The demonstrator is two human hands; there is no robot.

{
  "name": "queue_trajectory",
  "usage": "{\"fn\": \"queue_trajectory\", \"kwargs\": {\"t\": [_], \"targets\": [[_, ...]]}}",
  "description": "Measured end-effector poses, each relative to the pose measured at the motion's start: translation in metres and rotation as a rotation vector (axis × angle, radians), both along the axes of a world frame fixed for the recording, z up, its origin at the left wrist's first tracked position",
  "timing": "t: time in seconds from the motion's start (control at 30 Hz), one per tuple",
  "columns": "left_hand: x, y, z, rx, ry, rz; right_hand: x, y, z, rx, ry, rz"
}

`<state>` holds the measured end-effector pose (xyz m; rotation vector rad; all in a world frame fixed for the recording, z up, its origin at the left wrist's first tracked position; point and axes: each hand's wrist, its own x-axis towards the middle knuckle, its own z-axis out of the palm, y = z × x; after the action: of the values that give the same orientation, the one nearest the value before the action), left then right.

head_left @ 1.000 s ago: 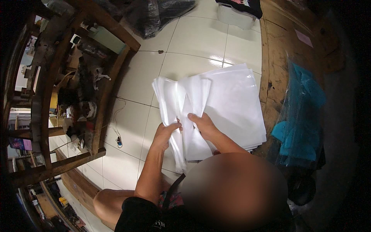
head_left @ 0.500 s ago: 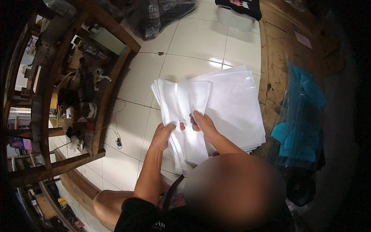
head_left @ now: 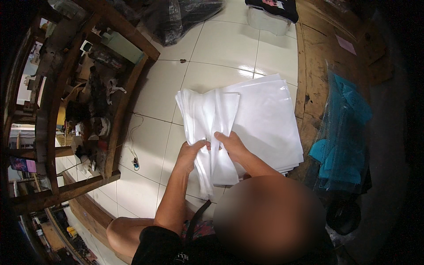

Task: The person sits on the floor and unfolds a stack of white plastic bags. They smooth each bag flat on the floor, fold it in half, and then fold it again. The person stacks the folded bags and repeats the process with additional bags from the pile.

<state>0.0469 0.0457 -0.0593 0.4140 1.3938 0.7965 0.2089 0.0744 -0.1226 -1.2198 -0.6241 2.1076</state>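
Note:
A bundle of thin white sheets, glossy like plastic, is held up between my two hands, its sheets bent and fanned. My left hand grips the thicker part of the bundle, thumb on top and the other fingers mostly behind it. My right hand pinches the sheets at the right, thumb in front. The two hands are close together at mid-height of the bundle. Beyond the right hand lies a stack of large white sheets on the floor, partly covered by the bundle and my right forearm.
Pale floor tiles spread around me. On the left stands a wooden shelf frame with clutter. A wooden board runs along the right, with blue items in clear plastic. Dark plastic sheeting and a whitish tub lie farther off.
My hands have drawn closer together. The left has shifted slightly right, and more sheets now bunch and fan near it. The stack on the floor stays in place.

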Motion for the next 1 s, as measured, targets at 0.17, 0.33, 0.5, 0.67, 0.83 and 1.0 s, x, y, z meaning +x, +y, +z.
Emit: {"fn": "queue_trajectory", "kwargs": {"t": [0.17,0.33,0.5,0.67,0.83,1.0], "targets": [[-0.007,0.000,-0.004,0.007,-0.145,0.096,0.001,-0.003,0.010,-0.078,0.075,-0.115],[-0.001,0.001,0.005,-0.004,-0.047,0.041,-0.001,0.005,0.017,-0.057,0.050,0.080],[0.006,-0.001,-0.004,0.028,0.066,0.064,-0.015,0.000,0.015,0.236,-0.178,0.167],[0.004,-0.002,-0.001,0.029,-0.007,0.057,-0.002,0.007,0.008,0.021,-0.049,0.095],[-0.007,0.000,0.001,-0.029,-0.102,0.085,0.002,0.002,0.004,-0.042,0.020,-0.028],[0.005,0.001,0.010,0.027,0.006,0.022,-0.001,0.003,0.008,-0.047,0.004,0.008]]}}
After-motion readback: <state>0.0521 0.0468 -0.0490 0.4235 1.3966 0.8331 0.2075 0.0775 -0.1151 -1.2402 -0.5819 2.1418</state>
